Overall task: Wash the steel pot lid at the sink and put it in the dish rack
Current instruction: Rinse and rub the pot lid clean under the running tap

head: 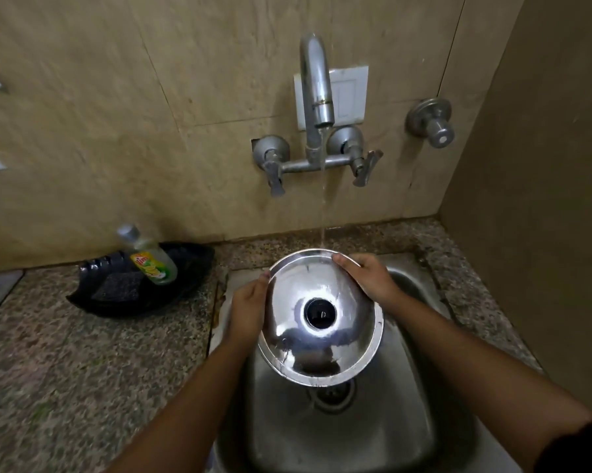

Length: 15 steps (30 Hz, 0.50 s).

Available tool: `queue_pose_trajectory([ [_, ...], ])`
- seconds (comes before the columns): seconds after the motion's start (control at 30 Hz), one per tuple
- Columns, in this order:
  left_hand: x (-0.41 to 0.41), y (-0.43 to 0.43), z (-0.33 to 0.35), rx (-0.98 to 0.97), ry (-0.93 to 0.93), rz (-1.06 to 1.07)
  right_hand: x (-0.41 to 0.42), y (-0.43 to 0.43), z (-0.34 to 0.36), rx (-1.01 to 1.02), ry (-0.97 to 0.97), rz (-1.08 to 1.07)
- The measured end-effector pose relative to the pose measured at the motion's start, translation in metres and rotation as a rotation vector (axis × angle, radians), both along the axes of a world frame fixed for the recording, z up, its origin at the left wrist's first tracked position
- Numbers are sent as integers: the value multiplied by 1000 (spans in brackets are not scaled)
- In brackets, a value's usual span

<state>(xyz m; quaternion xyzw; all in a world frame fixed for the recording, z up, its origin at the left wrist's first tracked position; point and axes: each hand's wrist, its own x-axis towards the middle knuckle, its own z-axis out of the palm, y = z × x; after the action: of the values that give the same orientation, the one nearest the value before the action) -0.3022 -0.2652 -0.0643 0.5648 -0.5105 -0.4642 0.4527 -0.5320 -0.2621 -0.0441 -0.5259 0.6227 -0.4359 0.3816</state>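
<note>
Two hands hold the steel pot lid (pixel 320 319) tilted over the sink (pixel 407 421), its far rim under the tap's (pixel 316 87) stream. Left hand (pixel 248 308) clasps the left edge; right hand (pixel 369 276) pinches the upper right rim. Wet steel could slip and clatter into the basin.

Shiny round steel pot lid (pixel 322 319), tilted, black knob facing up, wet, above the sink (pixel 407 421).

A black tray (pixel 124 303) sits on the speckled table (pixel 66 363) at nine o'clock, a soap bottle (pixel 151 259) leaning in it beside a dark scrubber (pixel 117 286).
</note>
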Motion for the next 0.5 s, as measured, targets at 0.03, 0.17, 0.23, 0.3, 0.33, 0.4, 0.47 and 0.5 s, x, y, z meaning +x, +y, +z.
queue_pose_trajectory([
  [0.03,-3,-2,2,-23,17,20,1,-5,3,-25,157,-20],
  [0.17,-18,-6,15,-87,61,-10,19,-24,24,-309,757,107],
  [0.23,-27,-5,23,-121,56,-66,37,-31,33,-476,932,363],
  [0.3,-31,-4,27,-136,46,-78,38,-33,33,-573,974,490],
  [0.33,-30,-3,28,-133,51,-69,32,-33,30,-561,932,462],
  [0.4,-25,-1,28,-109,103,-18,13,-31,24,-440,766,250],
  [0.47,-21,-2,27,-48,191,20,1,-29,19,-313,661,66],
  [0.5,-21,-2,29,-30,208,5,2,-29,18,-320,681,45],
])
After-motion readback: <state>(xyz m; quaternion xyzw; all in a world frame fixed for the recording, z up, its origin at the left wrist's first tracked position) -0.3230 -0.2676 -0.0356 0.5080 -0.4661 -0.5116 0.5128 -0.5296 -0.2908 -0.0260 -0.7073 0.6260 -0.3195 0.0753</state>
